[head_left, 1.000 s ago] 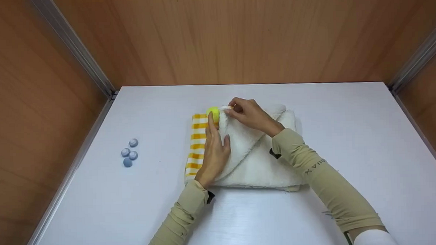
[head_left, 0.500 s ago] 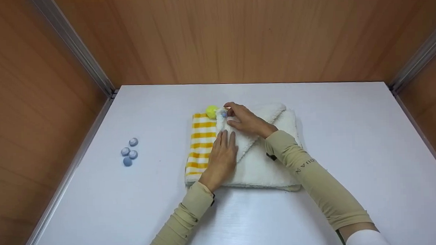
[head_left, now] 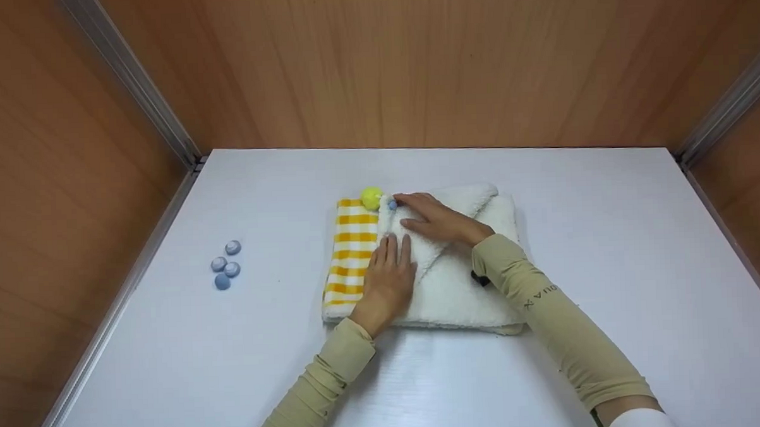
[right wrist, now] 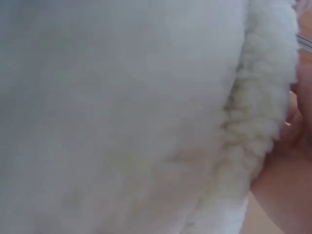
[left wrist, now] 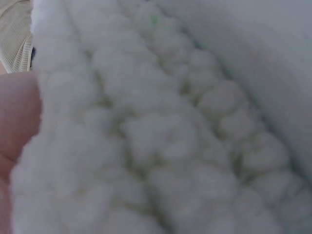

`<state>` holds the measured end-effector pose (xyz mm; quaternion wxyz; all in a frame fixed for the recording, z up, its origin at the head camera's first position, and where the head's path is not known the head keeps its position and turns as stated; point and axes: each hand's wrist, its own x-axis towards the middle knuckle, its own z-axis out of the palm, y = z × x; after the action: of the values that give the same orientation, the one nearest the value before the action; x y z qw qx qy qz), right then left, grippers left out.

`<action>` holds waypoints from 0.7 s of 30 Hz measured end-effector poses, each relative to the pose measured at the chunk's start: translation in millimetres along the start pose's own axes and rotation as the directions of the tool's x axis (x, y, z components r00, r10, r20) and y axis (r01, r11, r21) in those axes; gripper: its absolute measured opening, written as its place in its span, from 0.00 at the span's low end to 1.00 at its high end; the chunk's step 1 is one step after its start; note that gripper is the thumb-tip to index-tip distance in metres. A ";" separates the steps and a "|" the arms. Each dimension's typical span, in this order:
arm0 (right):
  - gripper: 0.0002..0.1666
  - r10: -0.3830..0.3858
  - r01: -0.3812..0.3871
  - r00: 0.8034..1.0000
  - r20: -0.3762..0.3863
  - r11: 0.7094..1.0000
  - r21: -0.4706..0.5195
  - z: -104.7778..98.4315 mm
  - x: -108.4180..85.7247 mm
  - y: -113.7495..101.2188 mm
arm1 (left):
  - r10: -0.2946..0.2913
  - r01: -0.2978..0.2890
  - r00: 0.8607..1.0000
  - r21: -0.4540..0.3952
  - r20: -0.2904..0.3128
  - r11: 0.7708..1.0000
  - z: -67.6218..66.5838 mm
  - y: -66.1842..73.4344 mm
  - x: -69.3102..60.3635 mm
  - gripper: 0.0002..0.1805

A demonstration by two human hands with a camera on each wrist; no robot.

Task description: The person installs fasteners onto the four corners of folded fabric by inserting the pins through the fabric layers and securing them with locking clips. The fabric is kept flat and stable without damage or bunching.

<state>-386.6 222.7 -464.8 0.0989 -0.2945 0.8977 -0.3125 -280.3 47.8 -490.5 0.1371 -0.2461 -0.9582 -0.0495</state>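
A folded fleece blanket (head_left: 465, 299) lies on the white table, with a yellow-and-white checked strip (head_left: 355, 252) showing along its left side. A yellow pompom (head_left: 371, 198) sits at its upper left corner. Beside the pompom, a small blue round piece (head_left: 392, 205) is on the fleece flap. My right hand (head_left: 440, 221) rests on the flap, fingertips next to that blue piece. Lower down, my left hand (head_left: 390, 279) lies with straight fingers across the flap's edge. Both wrist views show mostly white fleece (left wrist: 146, 136), with skin at the frame edge; the fingertips are hidden there.
Several blue round pieces (head_left: 222, 281) lie loosely grouped on the table (head_left: 170, 360) to the left. A wooden panel (head_left: 375, 68) rises behind the table, and others stand at both sides with metal rails.
My left hand has moved down and right from beside the pompom onto the flap. My right fingers no longer pinch the corner; they have lowered and straightened, leaving the blue piece in sight.
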 end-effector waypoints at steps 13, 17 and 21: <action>0.24 -0.114 0.121 0.989 -0.095 0.990 0.067 -9.6 -10.6 -7.4 | -0.040 0.008 0.976 -0.149 -0.212 0.989 -1.5 -5.3 8.3 0.15; 0.21 -0.127 0.139 0.985 -0.115 0.985 0.106 -11.6 -14.7 -7.0 | -0.055 0.014 0.965 -0.160 -0.255 0.987 -2.0 -5.8 10.1 0.11; 0.19 -0.120 0.137 0.985 -0.127 0.982 0.130 -13.0 -22.5 -6.4 | -0.062 0.019 0.959 -0.154 -0.278 0.988 -2.0 -3.9 9.7 0.12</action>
<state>-370.2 238.5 -450.8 0.0450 -0.3253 0.8572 -0.3967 -289.9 48.5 -486.0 0.2522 -0.2264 -0.9273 -0.1587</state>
